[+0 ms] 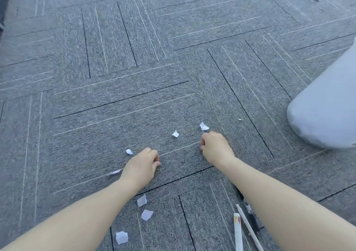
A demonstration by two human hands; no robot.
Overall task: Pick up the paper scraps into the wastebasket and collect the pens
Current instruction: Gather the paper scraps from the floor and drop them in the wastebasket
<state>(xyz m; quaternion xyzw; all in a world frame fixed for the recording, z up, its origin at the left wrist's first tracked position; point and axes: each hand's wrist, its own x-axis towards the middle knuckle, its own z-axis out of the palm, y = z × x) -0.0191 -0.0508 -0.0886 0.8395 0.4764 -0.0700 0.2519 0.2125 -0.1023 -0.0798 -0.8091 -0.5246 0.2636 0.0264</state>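
Both hands press down on the grey carpet, fingers curled under — the left hand [141, 165] and right hand [214, 146] look closed, though whether they grip anything I cannot tell. Paper scraps [203, 126] lie just beyond and beside the fingers, more nearer the forearms. Pens [247, 225] lie by the right forearm — the wastebasket [325, 106] stands well right.

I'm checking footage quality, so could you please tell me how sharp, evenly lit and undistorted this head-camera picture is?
Head view: soft, even light with barely any shadows and no glare; the carpet lines bow from wide-angle distortion; the paper scraps and both hands are fairly sharp; the pale wastebasket at the right edge looks smeared.
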